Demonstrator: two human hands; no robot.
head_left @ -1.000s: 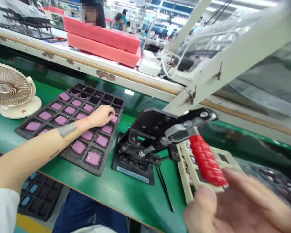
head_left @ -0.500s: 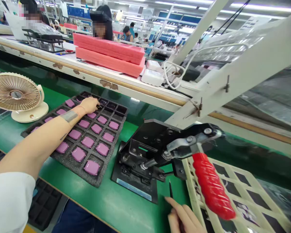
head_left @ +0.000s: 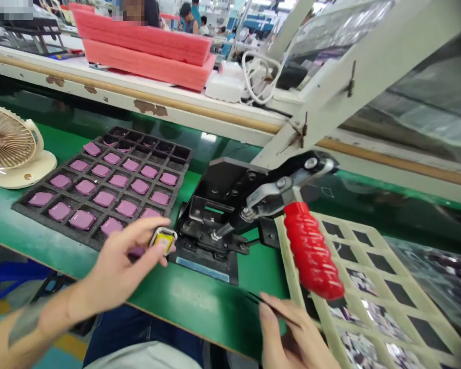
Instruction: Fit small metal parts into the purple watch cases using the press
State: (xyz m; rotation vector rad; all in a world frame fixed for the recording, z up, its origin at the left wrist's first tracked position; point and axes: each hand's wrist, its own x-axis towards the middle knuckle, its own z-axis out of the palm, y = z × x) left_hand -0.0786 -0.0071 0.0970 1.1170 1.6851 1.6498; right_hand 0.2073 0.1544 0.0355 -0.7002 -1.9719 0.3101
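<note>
My left hand (head_left: 128, 259) pinches a small watch-like case (head_left: 164, 240) with a silvery rim and a yellow piece inside, just in front of the tray's near right corner. Behind it lies a dark foam tray (head_left: 67, 225) with purple rounded-square pieces (head_left: 104, 198) in many of its pockets. Thin dark tweezers (head_left: 271, 303) are held in my right hand (head_left: 292, 330), their tip pointing left over the green bench. Between and beyond the hands stands a black toggle-clamp press (head_left: 218, 225) with a red ribbed handle (head_left: 313, 251).
A cream fan (head_left: 13, 148) stands at the left. To the right, a pale compartment tray (head_left: 353, 246) holds dark pads and small shiny parts. Pink foam blocks (head_left: 146, 59) and a white cable (head_left: 253, 77) lie on the shelf behind. A slanted white post (head_left: 311, 123) rises beside the press.
My left hand has come from the back of the foam tray toward me and right, bringing the small case. My right hand remains low at right with the tweezers. The view has shifted.
</note>
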